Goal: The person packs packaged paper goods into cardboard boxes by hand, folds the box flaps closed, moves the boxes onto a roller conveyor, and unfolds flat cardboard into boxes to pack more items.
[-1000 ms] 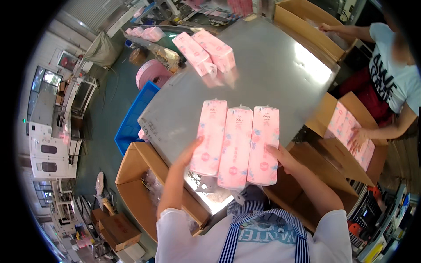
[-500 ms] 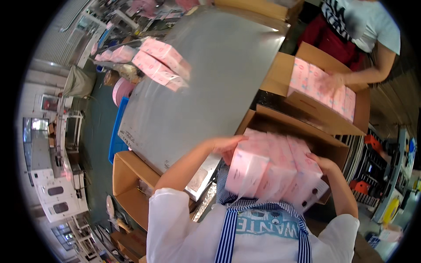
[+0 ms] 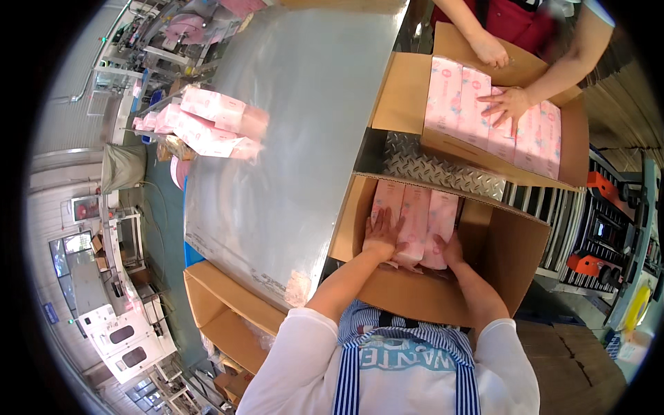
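Observation:
Three pink tissue packs [image 3: 413,225] stand side by side in an open cardboard box [image 3: 515,252] in front of me. My left hand [image 3: 384,235] lies on the left packs, its fingers spread. My right hand [image 3: 451,250] rests against the near end of the rightmost pack, fingers apart; part of it is hidden along the pack's side. To the right of the packs, the box's inner wall and floor show. Both forearms reach over the near flap.
A metal table [image 3: 297,138] stands to the left, with more pink packs [image 3: 214,121] on its far-left side. Beyond my box, a co-worker's hand [image 3: 508,107] presses packs in another cardboard box [image 3: 498,162]. A roller conveyor [image 3: 553,228] runs right; another open box [image 3: 228,332] sits lower left.
The three packs, held between my hands near my chest, have gone down into the box. My left hand has spread over them. The co-worker's second hand has come into view.

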The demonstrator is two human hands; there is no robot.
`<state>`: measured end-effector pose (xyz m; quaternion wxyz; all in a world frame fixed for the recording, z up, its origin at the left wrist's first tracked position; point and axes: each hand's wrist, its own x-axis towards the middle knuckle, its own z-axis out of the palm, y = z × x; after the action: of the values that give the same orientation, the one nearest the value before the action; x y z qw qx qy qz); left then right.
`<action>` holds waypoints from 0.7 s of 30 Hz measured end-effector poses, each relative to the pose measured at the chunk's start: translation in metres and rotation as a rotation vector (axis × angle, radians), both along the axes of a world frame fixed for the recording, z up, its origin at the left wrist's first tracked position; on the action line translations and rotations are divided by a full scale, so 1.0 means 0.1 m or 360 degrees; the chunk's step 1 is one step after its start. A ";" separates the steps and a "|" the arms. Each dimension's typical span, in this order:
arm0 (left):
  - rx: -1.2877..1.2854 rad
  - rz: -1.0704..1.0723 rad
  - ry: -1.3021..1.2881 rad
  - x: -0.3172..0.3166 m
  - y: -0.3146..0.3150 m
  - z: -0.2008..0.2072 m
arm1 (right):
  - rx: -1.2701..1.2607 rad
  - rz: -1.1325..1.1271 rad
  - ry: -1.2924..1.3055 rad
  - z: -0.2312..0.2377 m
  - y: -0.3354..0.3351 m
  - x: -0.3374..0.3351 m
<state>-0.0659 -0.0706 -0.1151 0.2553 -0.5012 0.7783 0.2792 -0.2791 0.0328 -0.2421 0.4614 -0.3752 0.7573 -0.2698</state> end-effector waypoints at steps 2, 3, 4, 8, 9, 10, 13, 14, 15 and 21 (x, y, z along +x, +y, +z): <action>0.0036 -0.0122 0.0087 0.05 0.00 -0.14 | 0.0173 0.0007 0.0033 -0.03 -0.02 0.05; 0.0048 -0.0120 0.0093 0.06 0.01 -0.18 | 0.0327 0.0005 0.0071 -0.01 -0.04 0.07; 0.0074 -0.0171 0.0037 0.04 0.01 -0.20 | 0.0335 0.0007 0.0078 0.01 -0.07 0.08; -0.0122 -0.0091 0.0008 0.61 0.25 -1.07 | 0.0488 -0.0316 -0.0700 0.16 -0.27 0.47; -0.0256 -0.0328 -0.0085 0.39 0.20 -0.96 | 0.0471 -0.0244 -0.0627 -0.01 -0.25 0.30; -0.0412 -0.0561 -0.0183 0.14 0.07 -0.77 | 0.0477 -0.0080 -0.0328 -0.34 -0.14 -0.02; 0.0184 -0.0106 0.0516 0.44 -0.57 0.08 | 0.0665 0.0035 0.0104 0.43 -0.59 0.34; 0.0215 0.0149 0.0878 0.51 -0.86 0.46 | 0.0400 -0.0052 0.0277 0.48 -0.55 0.22; 0.0050 0.0386 0.1133 0.63 -1.11 0.75 | 0.0314 -0.0033 0.0437 0.32 -0.45 0.05; -0.1856 0.1338 0.0531 2.48 -2.74 1.46 | 0.0010 0.0151 0.0578 0.57 -0.79 0.44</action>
<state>0.1824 -0.3441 0.0308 -0.3028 -0.7623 0.5711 -0.0331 -0.2347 -0.0458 -0.1847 0.3304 -0.4517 0.8104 -0.1731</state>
